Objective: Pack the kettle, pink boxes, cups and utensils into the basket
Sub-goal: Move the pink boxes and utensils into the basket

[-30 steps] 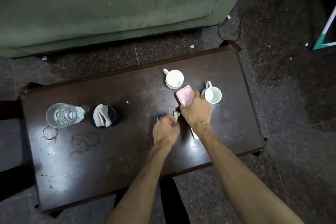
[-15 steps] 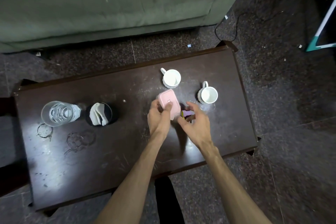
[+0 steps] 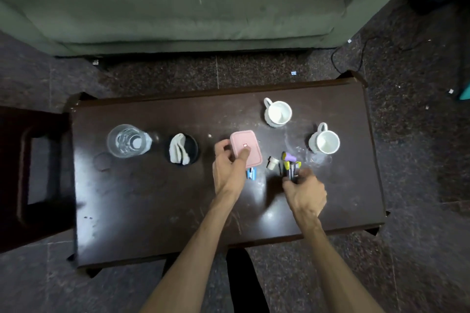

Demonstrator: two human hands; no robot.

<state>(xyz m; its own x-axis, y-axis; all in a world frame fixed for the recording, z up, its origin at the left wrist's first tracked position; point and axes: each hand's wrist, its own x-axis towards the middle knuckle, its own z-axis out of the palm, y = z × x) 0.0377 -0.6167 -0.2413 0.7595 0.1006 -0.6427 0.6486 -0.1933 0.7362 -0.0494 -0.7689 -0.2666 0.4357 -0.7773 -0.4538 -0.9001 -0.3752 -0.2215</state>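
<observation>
The left hand (image 3: 230,170) held the pink box (image 3: 245,148) with its thumb laid across the lid and the other fingers curled round the box's left edge. A small blue piece (image 3: 251,174) lay on the table (image 3: 152,211) just below the thumb, partly under the box's near corner. The right hand (image 3: 304,190) had its fingers closed on a bundle of utensils (image 3: 291,166), dark handles with purple and yellow ends that stuck out beyond the fingertips; motion blur hid how many pieces were in the grip. A small white cap-like piece (image 3: 272,162) sat loose just left of those fingertips, between the two hands.

Beyond the right hand's fingers stood two white cups, the nearer cup (image 3: 325,142) close to the utensil tips and the farther cup (image 3: 278,113) above the box. Well left of the left hand's fingers were a black holder with a white cloth (image 3: 181,149) and a glass of water (image 3: 127,141).

The step appeared to be gathering: box and utensils were in hand, the cups untouched. No basket or kettle showed, so the next move would call for carrying both loads out of view to wherever the basket stood, keeping the bundle tight so nothing slipped out.
</observation>
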